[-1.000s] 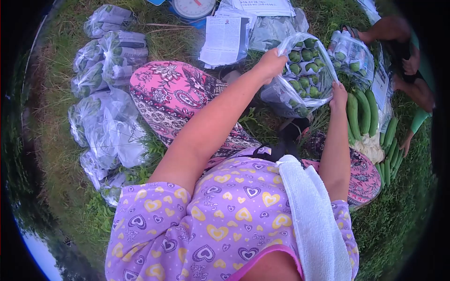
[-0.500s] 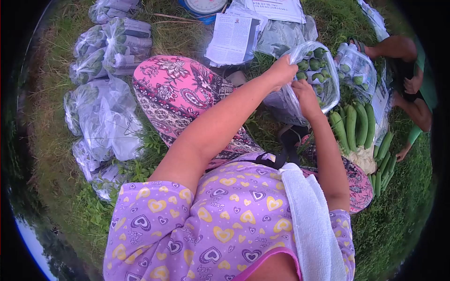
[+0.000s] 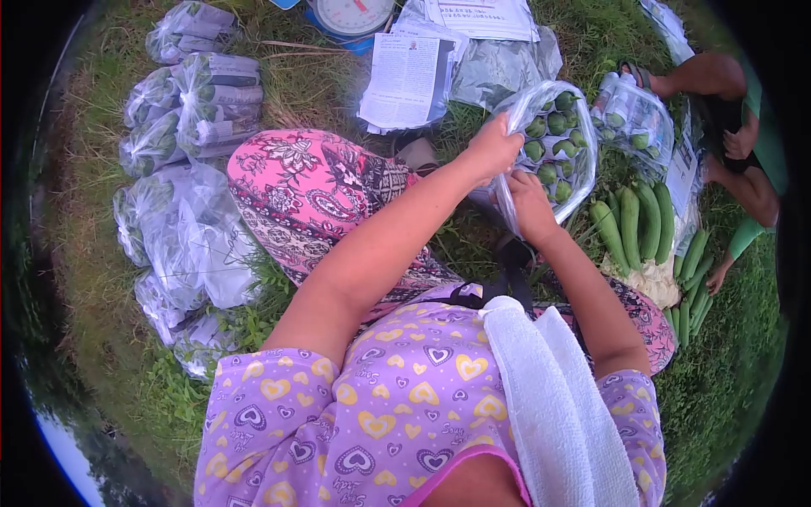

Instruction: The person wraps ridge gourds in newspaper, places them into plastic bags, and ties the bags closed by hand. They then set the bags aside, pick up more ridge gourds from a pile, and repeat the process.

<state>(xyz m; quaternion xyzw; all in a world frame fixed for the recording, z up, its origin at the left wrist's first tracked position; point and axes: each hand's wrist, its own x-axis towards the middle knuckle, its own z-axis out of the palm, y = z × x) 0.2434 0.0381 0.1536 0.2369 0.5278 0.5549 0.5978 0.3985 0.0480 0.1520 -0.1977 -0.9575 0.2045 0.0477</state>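
A clear plastic bag [image 3: 590,165] stands in front of me with its mouth wide. Inside it, the rounded ends of several green gourds [image 3: 557,124] show, with paper between some of them. My left hand [image 3: 496,148] is closed on the near left rim of the bag. Just below it, my right hand [image 3: 530,205] also grips the rim, its fingers curled around the plastic. The lower part of the bag is partly hidden behind my right hand.
Filled bags [image 3: 221,97] line the grass at left. Newspaper sheets [image 3: 405,80] and a scale [image 3: 353,13] lie ahead. Another packed bag [image 3: 634,118] and long green gourds [image 3: 650,224] are at right. A person's hand [image 3: 716,279] reaches in beside smaller green gourds [image 3: 694,283].
Both hands and the bag have shifted slightly left and down in view. The bag's mouth faces me more, showing more of the gourds inside.
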